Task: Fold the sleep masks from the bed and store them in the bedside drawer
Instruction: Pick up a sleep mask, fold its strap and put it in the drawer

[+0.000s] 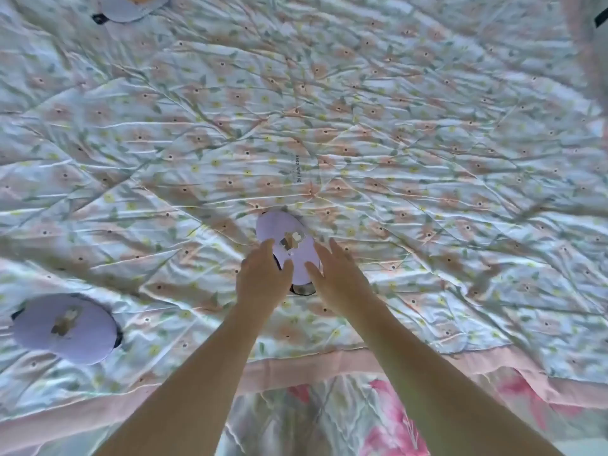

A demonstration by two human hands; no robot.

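Observation:
A lilac sleep mask point(289, 245) with a small printed figure lies on the flowered quilt point(329, 126) in the middle of the head view. My left hand point(263, 274) lies at its left edge with fingers stretched over it. My right hand point(335, 274) lies at its right edge, fingers straight, thumb on the mask. A dark strap end point(302, 289) shows at the mask's near end between my hands. A second lilac mask point(65, 327) lies flat at the left. A third mask point(128, 6) is cut off by the top edge.
The quilt's pink border point(296, 366) runs across near me, and below it hangs a sheet with large pink flowers point(388, 419). The quilt is wrinkled all over. A dark object point(600, 18) shows at the upper right edge.

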